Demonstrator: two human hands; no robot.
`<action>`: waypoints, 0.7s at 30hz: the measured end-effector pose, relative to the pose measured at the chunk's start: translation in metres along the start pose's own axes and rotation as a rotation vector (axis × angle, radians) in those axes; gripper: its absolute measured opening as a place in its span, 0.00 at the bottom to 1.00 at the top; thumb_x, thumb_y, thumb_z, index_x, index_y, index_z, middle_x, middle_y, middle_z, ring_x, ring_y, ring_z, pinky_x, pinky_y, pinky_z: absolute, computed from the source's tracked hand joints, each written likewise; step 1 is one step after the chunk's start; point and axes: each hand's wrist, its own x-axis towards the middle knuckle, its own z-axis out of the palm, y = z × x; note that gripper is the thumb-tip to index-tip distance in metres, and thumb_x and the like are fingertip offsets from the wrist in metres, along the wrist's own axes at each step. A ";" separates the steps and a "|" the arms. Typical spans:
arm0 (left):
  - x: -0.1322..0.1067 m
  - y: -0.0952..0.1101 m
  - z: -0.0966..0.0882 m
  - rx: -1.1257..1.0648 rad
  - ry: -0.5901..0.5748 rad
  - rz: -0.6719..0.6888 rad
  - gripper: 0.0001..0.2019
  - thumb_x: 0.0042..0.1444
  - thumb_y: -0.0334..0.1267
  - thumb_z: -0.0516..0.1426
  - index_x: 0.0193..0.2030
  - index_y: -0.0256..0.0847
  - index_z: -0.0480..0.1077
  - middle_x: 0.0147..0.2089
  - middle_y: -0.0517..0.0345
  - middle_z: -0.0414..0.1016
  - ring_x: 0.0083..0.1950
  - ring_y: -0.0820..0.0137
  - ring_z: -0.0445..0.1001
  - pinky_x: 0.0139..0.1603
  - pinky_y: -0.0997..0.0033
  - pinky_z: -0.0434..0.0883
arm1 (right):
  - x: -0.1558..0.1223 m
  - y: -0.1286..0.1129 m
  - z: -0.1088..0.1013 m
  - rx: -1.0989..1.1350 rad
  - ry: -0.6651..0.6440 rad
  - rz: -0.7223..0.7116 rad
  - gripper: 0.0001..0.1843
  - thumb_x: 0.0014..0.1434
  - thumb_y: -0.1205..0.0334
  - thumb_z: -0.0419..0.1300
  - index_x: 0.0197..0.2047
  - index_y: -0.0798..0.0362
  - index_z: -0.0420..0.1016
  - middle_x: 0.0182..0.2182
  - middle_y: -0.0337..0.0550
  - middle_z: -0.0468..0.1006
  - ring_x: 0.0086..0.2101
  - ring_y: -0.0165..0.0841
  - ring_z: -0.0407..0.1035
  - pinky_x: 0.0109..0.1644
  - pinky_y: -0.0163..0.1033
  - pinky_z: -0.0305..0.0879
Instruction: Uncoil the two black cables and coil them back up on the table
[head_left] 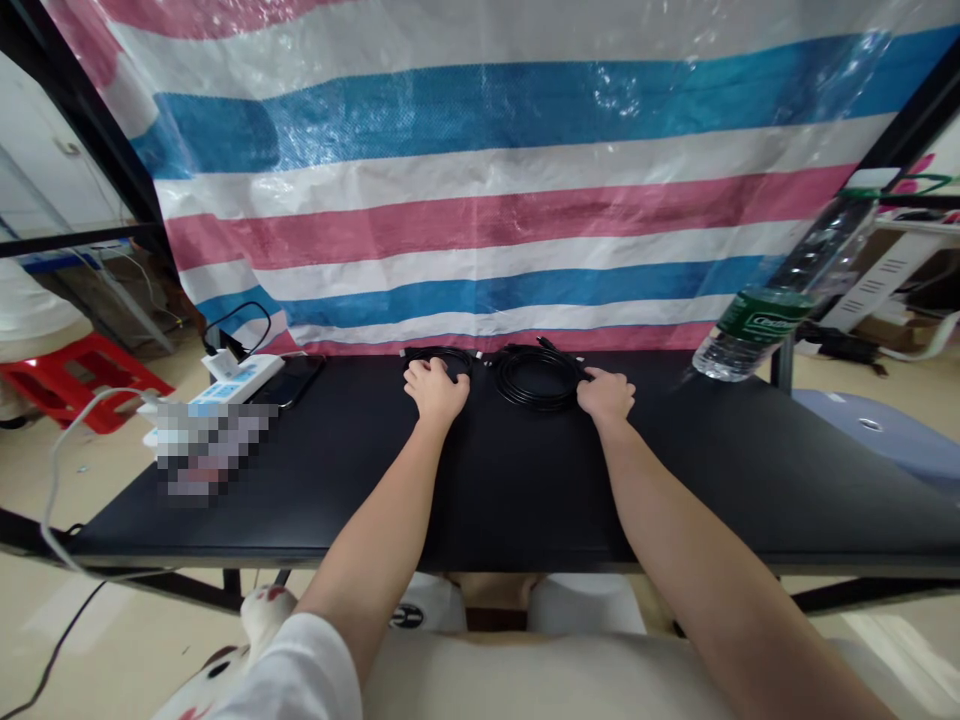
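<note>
Two black cable coils lie near the back of the black table. My left hand [437, 391] rests over the smaller coiled cable [452, 354], with its fingers curled down on the near side and hiding part of the loop. A light connector end shows just right of that hand. The larger coiled cable [536, 378] lies between my hands, flat on the tabletop. At its right edge my right hand [607, 394] is closed on the loop, thumb side toward the coil. What lies under the fingers of both hands is partly hidden.
A tilted water bottle [766, 315] with a green label leans at the right. On the left are a white power strip [238, 385], a phone [301, 380] and a blurred-out item [214, 450]. A striped plastic sheet [480, 200] hangs behind the black table [525, 500].
</note>
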 end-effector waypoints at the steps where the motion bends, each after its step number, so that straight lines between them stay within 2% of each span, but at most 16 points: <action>1: -0.001 0.001 0.000 -0.005 -0.004 0.010 0.12 0.53 0.42 0.55 0.44 0.43 0.69 0.55 0.44 0.63 0.60 0.52 0.61 0.58 0.49 0.61 | 0.000 0.001 0.000 0.010 0.007 -0.012 0.17 0.47 0.62 0.59 0.40 0.45 0.82 0.40 0.55 0.69 0.44 0.51 0.63 0.47 0.59 0.60; 5: -0.004 0.002 0.002 -0.015 -0.017 0.055 0.11 0.53 0.40 0.56 0.43 0.45 0.69 0.54 0.46 0.63 0.59 0.52 0.61 0.57 0.48 0.61 | -0.003 -0.003 0.000 0.022 0.031 -0.026 0.16 0.47 0.62 0.59 0.39 0.44 0.82 0.41 0.55 0.69 0.44 0.50 0.63 0.47 0.59 0.61; 9: -0.004 0.002 0.004 -0.011 -0.042 0.099 0.11 0.53 0.39 0.56 0.43 0.45 0.69 0.54 0.47 0.63 0.59 0.54 0.61 0.57 0.50 0.62 | -0.010 -0.016 -0.006 -0.123 -0.066 0.029 0.24 0.44 0.66 0.61 0.47 0.47 0.79 0.46 0.57 0.69 0.48 0.53 0.63 0.50 0.60 0.58; 12: -0.004 0.002 0.005 -0.014 -0.063 0.121 0.11 0.53 0.39 0.55 0.44 0.44 0.69 0.55 0.47 0.62 0.59 0.55 0.61 0.58 0.51 0.61 | -0.015 -0.022 -0.012 -0.142 -0.082 0.030 0.26 0.44 0.68 0.60 0.49 0.50 0.77 0.47 0.59 0.69 0.49 0.54 0.64 0.52 0.60 0.57; 15: -0.004 0.002 0.005 -0.011 -0.075 0.142 0.11 0.53 0.39 0.55 0.44 0.45 0.70 0.55 0.48 0.62 0.59 0.55 0.61 0.59 0.52 0.61 | -0.018 -0.022 -0.015 -0.084 -0.038 0.038 0.25 0.45 0.68 0.58 0.49 0.52 0.76 0.45 0.60 0.71 0.47 0.54 0.66 0.51 0.59 0.58; 21: -0.003 0.001 0.007 0.001 -0.073 0.168 0.11 0.54 0.39 0.55 0.45 0.46 0.70 0.55 0.48 0.62 0.59 0.56 0.60 0.58 0.53 0.62 | -0.014 -0.023 -0.014 0.098 0.086 0.032 0.34 0.47 0.70 0.50 0.59 0.59 0.65 0.40 0.55 0.77 0.45 0.47 0.68 0.50 0.51 0.61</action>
